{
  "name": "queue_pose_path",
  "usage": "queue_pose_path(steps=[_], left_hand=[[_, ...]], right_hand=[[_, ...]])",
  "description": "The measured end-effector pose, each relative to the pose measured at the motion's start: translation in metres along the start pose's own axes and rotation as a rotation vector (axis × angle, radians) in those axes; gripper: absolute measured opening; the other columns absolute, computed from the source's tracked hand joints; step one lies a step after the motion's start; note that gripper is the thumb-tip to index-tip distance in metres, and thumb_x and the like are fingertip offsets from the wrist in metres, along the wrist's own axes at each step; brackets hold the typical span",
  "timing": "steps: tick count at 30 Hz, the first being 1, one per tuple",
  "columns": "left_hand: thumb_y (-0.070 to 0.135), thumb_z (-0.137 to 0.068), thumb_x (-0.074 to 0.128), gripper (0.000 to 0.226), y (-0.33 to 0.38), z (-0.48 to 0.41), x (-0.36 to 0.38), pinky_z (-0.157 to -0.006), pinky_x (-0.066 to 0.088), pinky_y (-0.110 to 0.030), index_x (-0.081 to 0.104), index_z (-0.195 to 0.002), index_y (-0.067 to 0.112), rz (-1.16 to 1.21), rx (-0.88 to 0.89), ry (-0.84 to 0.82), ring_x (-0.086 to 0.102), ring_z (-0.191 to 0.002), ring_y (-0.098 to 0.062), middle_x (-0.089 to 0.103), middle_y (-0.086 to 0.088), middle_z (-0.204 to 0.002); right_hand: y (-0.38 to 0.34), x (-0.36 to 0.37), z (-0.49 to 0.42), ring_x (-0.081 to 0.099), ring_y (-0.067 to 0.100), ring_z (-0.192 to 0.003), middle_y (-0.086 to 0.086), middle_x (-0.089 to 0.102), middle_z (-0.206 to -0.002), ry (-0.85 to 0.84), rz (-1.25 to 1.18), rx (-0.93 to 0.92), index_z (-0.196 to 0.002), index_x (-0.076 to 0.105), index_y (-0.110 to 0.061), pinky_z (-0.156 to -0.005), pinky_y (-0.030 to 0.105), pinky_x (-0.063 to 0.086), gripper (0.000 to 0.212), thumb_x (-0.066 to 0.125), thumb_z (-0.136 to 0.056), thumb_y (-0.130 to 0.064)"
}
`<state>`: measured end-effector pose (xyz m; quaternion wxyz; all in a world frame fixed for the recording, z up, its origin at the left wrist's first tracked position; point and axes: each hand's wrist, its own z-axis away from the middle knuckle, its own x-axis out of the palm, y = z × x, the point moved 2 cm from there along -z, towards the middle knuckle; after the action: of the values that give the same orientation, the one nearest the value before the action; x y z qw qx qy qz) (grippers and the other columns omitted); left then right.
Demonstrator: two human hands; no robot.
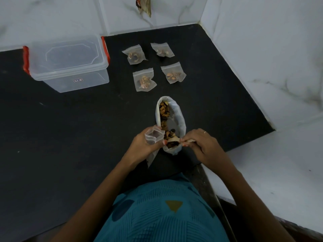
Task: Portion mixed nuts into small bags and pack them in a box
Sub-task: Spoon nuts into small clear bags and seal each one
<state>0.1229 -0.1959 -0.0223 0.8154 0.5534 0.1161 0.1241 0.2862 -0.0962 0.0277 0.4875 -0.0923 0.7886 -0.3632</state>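
A person at a black counter (70, 128) portions mixed nuts (164, 110), seen from a head-worn cam looking down. The left hand (146, 144) grips a small bag (153, 136), clear and empty, fingers curled round it, mouth held open and facing up, just beside the near-left rim of the large bag (178, 117). The right hand (202, 145) pinches the handle of a small tan scoop (173, 139) betw. thumb and fingertips; the scoop's bowl sits over the nuts at the near end of the large bag. A ring shows on one finger of the right hand. The two hands are close together, approx. level, w/ the near end of the large bag between them.

The large bag lies open on the counter in front of the person, long axis running away from the cam, nuts piled mostly along its left side. Beyond it, four filled bags (134, 54) (162, 50) (144, 80) (173, 73) lie flat in a two-by-two block, apart from each other, each w/ a few nuts inside. A clear plastic box (70, 67) w/ red side clips stands far left, near the wall (262, 49) of white marbled tile. The person wears a teal patterned garment (157, 215).
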Motion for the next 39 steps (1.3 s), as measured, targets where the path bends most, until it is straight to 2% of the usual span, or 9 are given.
queue_pose_path(steps=[7, 10, 14, 17, 21, 28, 32, 37, 39], left_hand=[[0.017, -0.081, 0.068, 0.033, 0.000, 0.002, -0.001, -0.079, 0.042, -0.014, 0.055, -0.102, 0.038, -0.006, 0.010, 0.004, 0.052, -0.103, 0.003, 0.056, 0.020, -0.107], [0.018, -0.080, 0.069, 0.034, 0.000, 0.002, -0.001, -0.084, 0.043, -0.016, 0.055, -0.102, 0.039, 0.002, 0.004, 0.004, 0.053, -0.106, 0.000, 0.057, 0.018, -0.109], [0.018, -0.080, 0.069, 0.034, 0.000, 0.001, -0.001, -0.089, 0.044, -0.022, 0.055, -0.103, 0.039, 0.007, -0.010, 0.006, 0.052, -0.107, 0.000, 0.057, 0.018, -0.110], [0.018, -0.080, 0.069, 0.033, -0.001, 0.002, -0.002, -0.089, 0.045, -0.022, 0.056, -0.104, 0.037, 0.017, -0.015, 0.012, 0.053, -0.106, -0.001, 0.057, 0.016, -0.109], [0.017, -0.080, 0.069, 0.036, 0.000, 0.003, -0.002, -0.080, 0.042, -0.014, 0.055, -0.111, 0.030, 0.015, -0.018, 0.017, 0.053, -0.100, 0.005, 0.056, 0.020, -0.105], [0.017, -0.080, 0.069, 0.038, 0.001, 0.003, -0.001, -0.081, 0.044, -0.012, 0.056, -0.113, 0.029, 0.011, 0.002, 0.032, 0.054, -0.101, 0.005, 0.058, 0.020, -0.107], [0.014, -0.080, 0.069, 0.037, 0.000, 0.003, -0.001, -0.078, 0.046, -0.009, 0.057, -0.112, 0.028, 0.037, 0.005, 0.041, 0.056, -0.100, 0.005, 0.059, 0.018, -0.106], [0.015, -0.080, 0.069, 0.040, 0.001, 0.004, 0.000, -0.079, 0.046, -0.010, 0.056, -0.117, 0.024, 0.059, -0.003, 0.032, 0.056, -0.102, 0.005, 0.060, 0.017, -0.109], [0.015, -0.080, 0.068, 0.038, 0.001, 0.004, -0.001, -0.078, 0.046, -0.011, 0.056, -0.115, 0.026, 0.077, -0.009, 0.027, 0.056, -0.101, 0.006, 0.060, 0.017, -0.108]], right_hand=[[0.010, -0.001, -0.003, 0.054, 0.010, -0.081, 0.009, 0.065, -0.084, 0.228, 0.019, 0.016, -0.091, 0.059, -0.010, -0.080, 0.012, 0.040, 0.015, 0.045, -0.089, -0.012], [0.010, -0.014, -0.005, 0.055, 0.003, -0.076, 0.003, 0.062, -0.082, 0.188, -0.024, 0.045, -0.087, 0.064, -0.001, -0.073, 0.013, 0.044, 0.021, 0.047, -0.087, -0.014], [0.005, -0.006, -0.001, 0.055, 0.002, -0.080, -0.003, 0.061, -0.082, 0.004, -0.054, 0.073, -0.086, 0.066, -0.003, -0.077, 0.010, 0.043, 0.027, 0.046, -0.085, -0.021], [0.005, 0.006, -0.001, 0.055, 0.005, -0.079, 0.005, 0.065, -0.080, 0.068, -0.055, 0.060, -0.085, 0.064, -0.005, -0.078, 0.011, 0.042, 0.020, 0.048, -0.084, -0.016], [0.009, 0.012, 0.001, 0.054, 0.004, -0.077, 0.004, 0.064, -0.079, 0.176, -0.054, 0.056, -0.086, 0.061, -0.010, -0.076, 0.008, 0.042, 0.012, 0.049, -0.085, -0.012], [0.020, 0.009, 0.003, 0.054, 0.008, -0.078, 0.015, 0.065, -0.079, 0.298, 0.050, 0.112, -0.084, 0.063, 0.004, -0.080, 0.004, 0.039, 0.020, 0.048, -0.084, -0.009], [0.021, 0.003, -0.005, 0.057, 0.010, -0.080, 0.014, 0.065, -0.083, 0.389, 0.039, 0.148, -0.088, 0.064, 0.005, -0.077, 0.011, 0.044, 0.018, 0.050, -0.085, -0.007], [0.016, 0.021, -0.007, 0.059, 0.011, -0.078, 0.015, 0.065, -0.083, 0.314, 0.032, 0.213, -0.091, 0.063, 0.005, -0.077, 0.007, 0.041, 0.027, 0.047, -0.088, -0.016], [0.013, 0.024, -0.005, 0.057, 0.004, -0.080, 0.012, 0.064, -0.085, 0.328, -0.012, 0.247, -0.093, 0.063, 0.005, -0.075, 0.004, 0.042, 0.029, 0.046, -0.088, -0.018]])
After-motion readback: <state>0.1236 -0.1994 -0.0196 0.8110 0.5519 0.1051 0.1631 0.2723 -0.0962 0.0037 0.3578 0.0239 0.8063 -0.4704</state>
